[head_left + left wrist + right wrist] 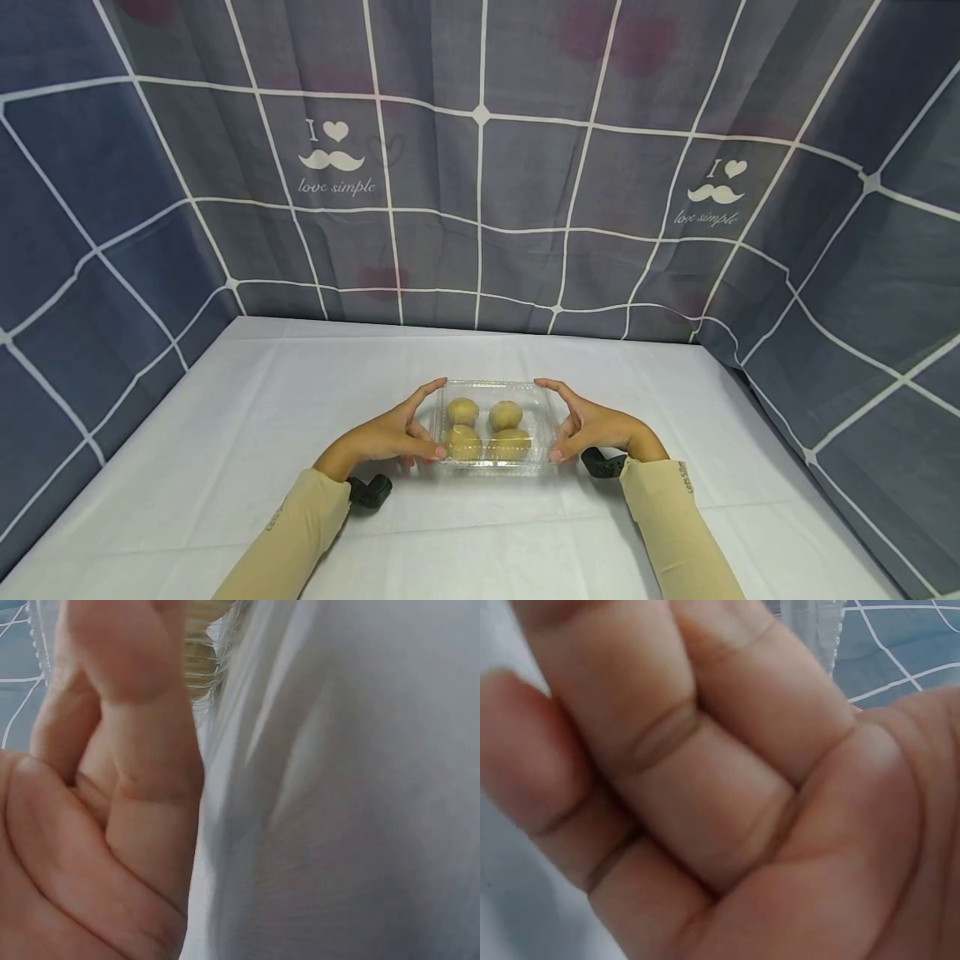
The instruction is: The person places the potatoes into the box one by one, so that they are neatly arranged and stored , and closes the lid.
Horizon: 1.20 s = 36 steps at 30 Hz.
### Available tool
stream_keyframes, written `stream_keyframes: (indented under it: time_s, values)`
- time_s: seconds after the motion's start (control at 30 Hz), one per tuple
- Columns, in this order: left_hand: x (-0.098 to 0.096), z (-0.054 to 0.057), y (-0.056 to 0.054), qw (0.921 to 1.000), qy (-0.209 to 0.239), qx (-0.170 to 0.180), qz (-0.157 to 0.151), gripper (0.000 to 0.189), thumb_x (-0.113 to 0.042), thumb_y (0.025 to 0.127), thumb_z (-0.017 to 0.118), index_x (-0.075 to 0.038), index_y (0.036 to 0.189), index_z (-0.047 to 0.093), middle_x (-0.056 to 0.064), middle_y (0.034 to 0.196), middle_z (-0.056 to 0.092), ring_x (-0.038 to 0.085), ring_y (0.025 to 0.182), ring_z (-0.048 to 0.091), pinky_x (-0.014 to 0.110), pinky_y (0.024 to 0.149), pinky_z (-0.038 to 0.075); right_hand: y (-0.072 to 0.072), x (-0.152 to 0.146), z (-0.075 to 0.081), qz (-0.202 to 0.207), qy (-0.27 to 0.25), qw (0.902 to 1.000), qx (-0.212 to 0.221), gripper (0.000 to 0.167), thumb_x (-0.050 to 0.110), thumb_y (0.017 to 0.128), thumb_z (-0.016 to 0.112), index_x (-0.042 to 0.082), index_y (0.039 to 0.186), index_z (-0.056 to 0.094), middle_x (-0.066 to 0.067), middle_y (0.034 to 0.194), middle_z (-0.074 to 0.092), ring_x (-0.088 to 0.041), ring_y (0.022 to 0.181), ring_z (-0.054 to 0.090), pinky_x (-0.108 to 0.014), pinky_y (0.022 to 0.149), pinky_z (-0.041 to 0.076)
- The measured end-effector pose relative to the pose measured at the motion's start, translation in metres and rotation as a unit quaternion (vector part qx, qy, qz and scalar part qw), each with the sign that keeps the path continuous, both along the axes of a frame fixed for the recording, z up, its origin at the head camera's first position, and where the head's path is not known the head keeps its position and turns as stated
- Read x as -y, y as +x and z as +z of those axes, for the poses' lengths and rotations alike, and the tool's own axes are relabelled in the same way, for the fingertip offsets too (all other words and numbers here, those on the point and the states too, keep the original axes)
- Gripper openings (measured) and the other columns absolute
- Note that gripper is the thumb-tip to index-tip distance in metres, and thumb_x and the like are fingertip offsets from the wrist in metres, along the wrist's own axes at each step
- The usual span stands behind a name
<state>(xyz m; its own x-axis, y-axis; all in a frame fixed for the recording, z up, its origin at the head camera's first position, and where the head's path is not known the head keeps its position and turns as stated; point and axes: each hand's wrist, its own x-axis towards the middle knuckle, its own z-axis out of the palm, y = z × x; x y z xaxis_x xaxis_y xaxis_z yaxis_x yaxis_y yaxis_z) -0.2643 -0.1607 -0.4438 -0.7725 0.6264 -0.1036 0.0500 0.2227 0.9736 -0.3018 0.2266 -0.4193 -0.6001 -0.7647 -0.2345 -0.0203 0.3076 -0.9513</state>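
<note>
On the white-covered table stands a clear plastic clamshell box [491, 385] with its lid down. Through the plastic show several round, yellowish-brown balls [506, 415], set in two rows; their exact kind is unclear. My left hand [392, 433] grips the box's left side, thumb at the near corner and index finger up at the far corner. On the opposite side my right hand [602, 427] holds it in a mirrored way. In the left wrist view the ribbed box wall [201, 671] peeks out behind the fingers. The right wrist view is mostly palm and curled fingers [660, 750].
The white tablecloth [300, 383] has faint creases. A dark grid-patterned curtain [435, 167] rises behind the table and along both sides. Black wrist devices [370, 492] sit under both wrists, beside beige sleeves [300, 525].
</note>
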Motion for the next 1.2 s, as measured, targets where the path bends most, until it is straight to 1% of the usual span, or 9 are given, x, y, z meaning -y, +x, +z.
stream_keyframes:
  time_s: [0.23,0.57,0.83,0.9,1.07,1.2]
  values:
    - [0.0001,-0.0011,0.0002,1.0000,0.000,-0.007,-0.002,0.120,-0.017,0.093,0.087,-0.014,0.174,-0.002,0.010,0.087,0.080,0.019,0.078,0.072,0.030,0.063,0.055,0.0001,-0.0010,-0.0013,0.006,-0.009,0.9999,0.010,0.123,0.002,0.088,0.084,0.012,0.171,-0.007,-0.010,0.085,0.077,-0.017,0.067,0.068,-0.031,0.069,0.061]
    - [0.0015,-0.0022,-0.0011,0.9998,0.016,-0.002,-0.009,0.121,-0.014,0.094,0.087,-0.013,0.174,-0.004,0.009,0.086,0.079,0.019,0.078,0.072,0.031,0.066,0.056,-0.0002,0.0013,-0.0025,0.007,-0.019,0.9997,0.013,0.126,0.002,0.087,0.086,0.011,0.170,-0.008,-0.006,0.079,0.075,-0.016,0.068,0.067,-0.030,0.068,0.059]
    - [0.0022,-0.0028,-0.0012,0.9998,0.017,-0.001,-0.008,0.120,-0.013,0.095,0.086,-0.014,0.174,-0.004,0.009,0.086,0.079,0.018,0.078,0.072,0.031,0.067,0.056,-0.0007,0.0027,-0.0028,0.009,-0.020,0.9997,0.014,0.125,0.001,0.088,0.084,0.012,0.170,-0.009,-0.005,0.076,0.073,-0.015,0.067,0.066,-0.030,0.067,0.059]
    - [0.0019,-0.0031,-0.0012,0.9998,0.016,0.000,-0.008,0.120,-0.013,0.095,0.086,-0.014,0.174,-0.004,0.009,0.087,0.079,0.018,0.078,0.072,0.031,0.067,0.057,-0.0010,0.0022,-0.0025,0.010,-0.019,0.9997,0.014,0.125,0.001,0.088,0.084,0.011,0.170,-0.009,-0.005,0.077,0.073,-0.015,0.070,0.067,-0.029,0.069,0.059]
    - [0.0015,-0.0045,-0.0004,0.9998,0.020,-0.001,-0.007,0.119,-0.012,0.095,0.085,-0.014,0.174,-0.004,0.007,0.087,0.078,0.018,0.078,0.072,0.030,0.065,0.056,-0.0009,-0.0008,-0.0025,0.015,-0.012,0.9998,0.010,0.126,0.003,0.090,0.083,0.010,0.170,-0.013,-0.006,0.085,0.074,-0.018,0.082,0.073,-0.031,0.080,0.061]
    - [0.0002,-0.0037,0.0015,0.9995,0.030,-0.011,-0.006,0.122,-0.011,0.093,0.085,-0.013,0.174,-0.006,0.005,0.084,0.072,0.017,0.074,0.066,0.029,0.062,0.054,-0.0005,-0.0041,-0.0016,0.020,-0.004,0.9997,-0.010,0.128,0.008,0.091,0.087,0.007,0.171,-0.013,-0.006,0.090,0.072,-0.017,0.085,0.071,-0.029,0.082,0.059]
